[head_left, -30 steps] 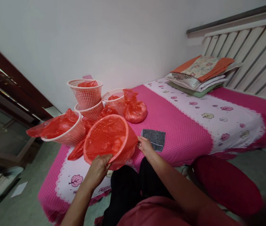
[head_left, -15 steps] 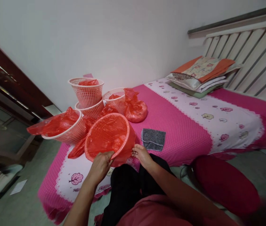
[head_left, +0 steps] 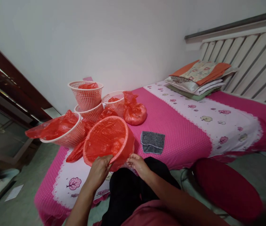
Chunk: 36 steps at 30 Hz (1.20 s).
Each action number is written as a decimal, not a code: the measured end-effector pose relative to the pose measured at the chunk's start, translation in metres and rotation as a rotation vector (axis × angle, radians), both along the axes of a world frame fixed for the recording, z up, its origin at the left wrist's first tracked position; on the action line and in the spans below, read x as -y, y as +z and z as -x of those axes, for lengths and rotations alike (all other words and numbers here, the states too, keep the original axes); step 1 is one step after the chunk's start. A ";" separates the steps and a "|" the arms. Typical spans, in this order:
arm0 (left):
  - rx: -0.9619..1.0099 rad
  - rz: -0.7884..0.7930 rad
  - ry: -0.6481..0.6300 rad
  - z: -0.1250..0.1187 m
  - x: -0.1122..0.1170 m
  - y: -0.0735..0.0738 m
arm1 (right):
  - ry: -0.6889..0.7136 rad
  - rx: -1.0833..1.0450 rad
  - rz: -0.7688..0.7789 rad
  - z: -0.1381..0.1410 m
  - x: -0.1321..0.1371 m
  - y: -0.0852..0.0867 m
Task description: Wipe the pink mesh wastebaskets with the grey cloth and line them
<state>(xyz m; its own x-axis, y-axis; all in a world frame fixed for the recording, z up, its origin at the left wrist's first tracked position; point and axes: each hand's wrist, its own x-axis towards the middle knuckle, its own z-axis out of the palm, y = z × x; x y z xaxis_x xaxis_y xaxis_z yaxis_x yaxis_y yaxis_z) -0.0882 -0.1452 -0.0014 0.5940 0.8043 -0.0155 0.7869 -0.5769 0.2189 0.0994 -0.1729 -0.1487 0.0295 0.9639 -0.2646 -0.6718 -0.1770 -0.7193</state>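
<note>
Left hand [head_left: 101, 168] and right hand [head_left: 136, 163] at the edge of a tilted, lined basket [head_left: 130, 138]

On a clock face centred on the basket, the left hand closes over its rim near 6 o'clock, probably to stop it turning. The right hand's fingertips draw together at 4 o'clock, seemingly pinching the red liner [head_left: 104, 135] outside. The mouth tips toward 6 o'clock, likely for an easier view inside; the folded-over film should stay put better.

2 stacked baskets [head_left: 87, 98] at 11 o'clock probably save room on the bed [head_left: 175, 124]. With a leaning basket [head_left: 75, 133] near 9 and a rear basket [head_left: 115, 105] near 12, they crowd the far side. A bulging bag [head_left: 135, 114] sits at 2, grey cloth [head_left: 153, 142] at 3, near the right hand.
</note>
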 end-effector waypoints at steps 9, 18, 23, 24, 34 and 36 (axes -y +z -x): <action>0.004 0.005 -0.002 0.012 0.011 -0.010 | -0.195 0.030 0.087 -0.068 -0.046 0.013; -0.018 -0.071 -0.047 0.024 0.038 -0.038 | -0.102 0.029 -0.140 -0.070 -0.088 0.051; 0.015 -0.207 -0.137 0.042 0.056 -0.066 | -0.111 0.044 -0.105 -0.070 -0.083 0.043; 0.009 -0.233 -0.152 0.046 0.060 -0.072 | -0.116 0.047 -0.092 -0.071 -0.081 0.044; 0.002 -0.453 -0.308 0.068 0.084 -0.120 | 0.006 0.269 -0.235 -0.070 -0.070 0.086; 0.004 -0.486 -0.330 0.072 0.087 -0.133 | -0.024 0.345 -0.221 -0.071 -0.071 0.087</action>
